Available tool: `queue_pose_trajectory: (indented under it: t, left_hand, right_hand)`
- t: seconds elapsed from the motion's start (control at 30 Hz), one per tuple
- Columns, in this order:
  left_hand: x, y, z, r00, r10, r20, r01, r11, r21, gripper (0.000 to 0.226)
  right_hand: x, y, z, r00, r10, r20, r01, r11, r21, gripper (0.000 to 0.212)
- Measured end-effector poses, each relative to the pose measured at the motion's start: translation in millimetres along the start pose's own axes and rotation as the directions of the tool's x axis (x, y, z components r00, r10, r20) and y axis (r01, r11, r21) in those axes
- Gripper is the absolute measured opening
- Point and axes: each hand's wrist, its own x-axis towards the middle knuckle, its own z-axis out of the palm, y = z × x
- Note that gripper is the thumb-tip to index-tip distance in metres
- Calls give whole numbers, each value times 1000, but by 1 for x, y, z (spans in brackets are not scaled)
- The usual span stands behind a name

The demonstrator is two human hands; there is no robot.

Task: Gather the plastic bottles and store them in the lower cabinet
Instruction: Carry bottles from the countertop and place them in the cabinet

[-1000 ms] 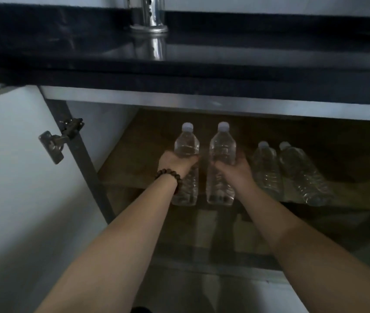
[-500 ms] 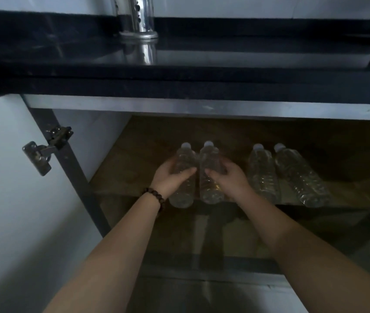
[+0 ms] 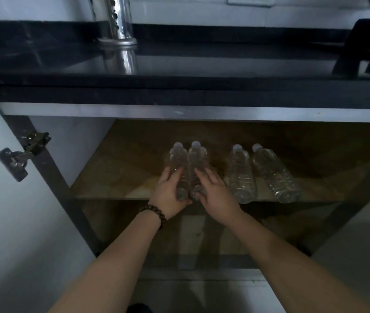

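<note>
Laying 2 bottles on the cabinet shelf.
Left hand and right hand each grasp 1 bottle, settling them side by side so neither rolls.

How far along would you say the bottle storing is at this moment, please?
Done: two bottles already lie on the cabinet shelf, caps toward the back. In hand: the left hand and right hand each rest on another bottle, laying the pair side by side left of the first two. Left: letting go and shutting the door; whether more bottles wait elsewhere is not visible.
</note>
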Motion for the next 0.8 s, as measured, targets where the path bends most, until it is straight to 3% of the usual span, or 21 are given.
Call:
queue_pose_trajectory:
  t: [0.23, 0.47, 0.63, 0.8]
  left_hand:
    - [26, 5, 5, 996, -63, 57, 57, 993, 107, 117]
    - [-16, 42, -17, 971, -218, 99, 198, 964, 176, 91]
    - [-57, 102, -50, 954, -217, 206, 155, 948, 279, 86]
    - [-81, 173, -84, 929, -196, 313, 82, 936, 343, 76]
  right_hand:
    - [25, 2, -5, 998, 39, 59, -38, 999, -20, 81]
    - [-8, -10, -47, 993, 52, 108, -59, 996, 71, 65]
    - [-50, -19, -105, 977, 109, 185, -118, 992, 36, 66]
    - [-96, -39, -171, 937, 275, 214, -288, 957, 32, 65]
